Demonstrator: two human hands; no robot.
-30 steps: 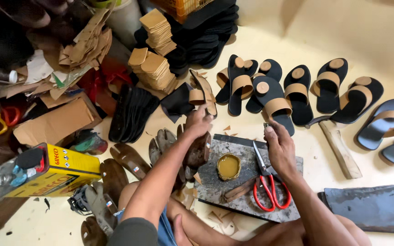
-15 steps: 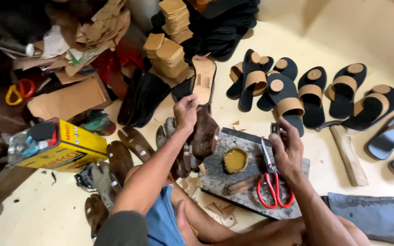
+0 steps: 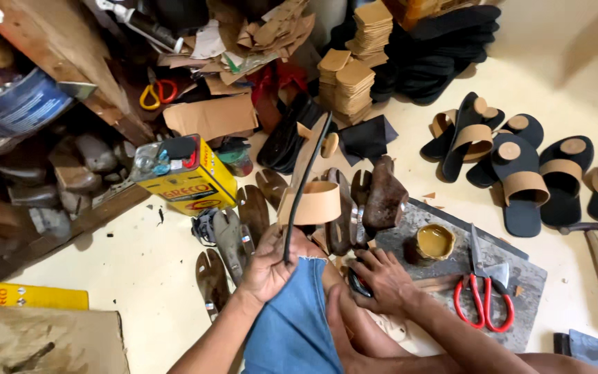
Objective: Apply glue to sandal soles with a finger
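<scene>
At the far left, wooden shelving (image 3: 70,76) holds a blue tin and dark clutter, and a yellow rectangular can (image 3: 187,174) stands on the pale floor (image 3: 140,277) just right of it. Flat brown sole cut-outs (image 3: 224,239) lie on the floor near the can.

The left hand (image 3: 266,266) grips the near end of a half-made sandal (image 3: 307,187), fingers curled shut around the edge of its thin black sole, thumb on the near side. The sandal stands on edge, tilted away, with its tan strap (image 3: 313,203) looped across the middle, above the person's knee in blue shorts (image 3: 292,325). As I judge it, the grip wants to stay firm at the heel end so the sole does not twist while the strap is handled.

The right hand (image 3: 384,280) rests palm down at the near edge of a dark stone slab (image 3: 465,277), fingers spread, fingertips on a small dark object whose kind I cannot tell. A dark wooden last (image 3: 384,196) stands at the slab's far edge. On the slab sit a small pot of yellowish glue (image 3: 435,242) and red-handled scissors (image 3: 482,301).

Farther right, finished black sandals with tan straps (image 3: 520,173) lie in a row. Stacked tan insoles (image 3: 354,76) and black soles (image 3: 437,41) crowd the far wall.
</scene>
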